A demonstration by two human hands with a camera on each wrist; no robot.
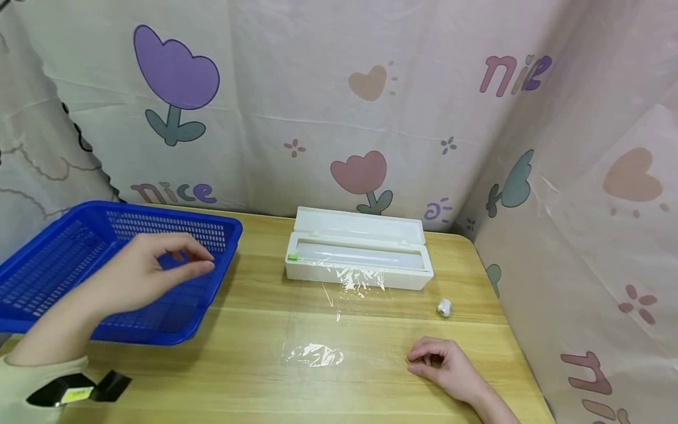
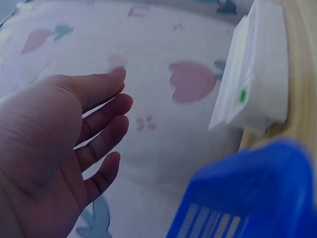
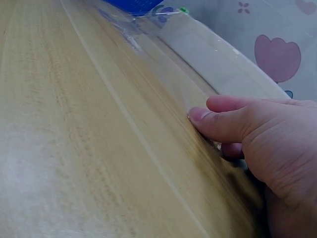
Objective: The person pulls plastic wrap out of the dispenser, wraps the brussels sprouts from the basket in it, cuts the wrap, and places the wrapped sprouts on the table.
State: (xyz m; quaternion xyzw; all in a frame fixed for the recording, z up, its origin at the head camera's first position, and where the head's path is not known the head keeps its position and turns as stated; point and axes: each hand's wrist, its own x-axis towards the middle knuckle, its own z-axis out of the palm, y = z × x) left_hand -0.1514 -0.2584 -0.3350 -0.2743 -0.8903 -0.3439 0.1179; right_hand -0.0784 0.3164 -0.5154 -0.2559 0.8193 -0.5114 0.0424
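A clear sheet of cling film (image 1: 315, 355) stretches from a white cling film dispenser box (image 1: 360, 277) over the wooden table toward the front. Its lid stands raised at the back, and a roll (image 1: 360, 255) shows inside. My right hand (image 1: 447, 368) pinches the film's right edge between thumb and fingers, low over the table; in the right wrist view the thumb (image 3: 218, 124) presses at that edge. Over the blue basket (image 1: 219, 282), my left hand (image 1: 150, 271) hangs in the air, fingers relaxed and bent, with nothing in them in the left wrist view.
A small whitish crumpled lump (image 1: 444, 307) lies on the table (image 1: 254, 383) at right, between the box and my right hand. A green slider (image 1: 293, 257) sits at the box's left end. Printed curtains (image 1: 296, 76) hang behind and along the right side.
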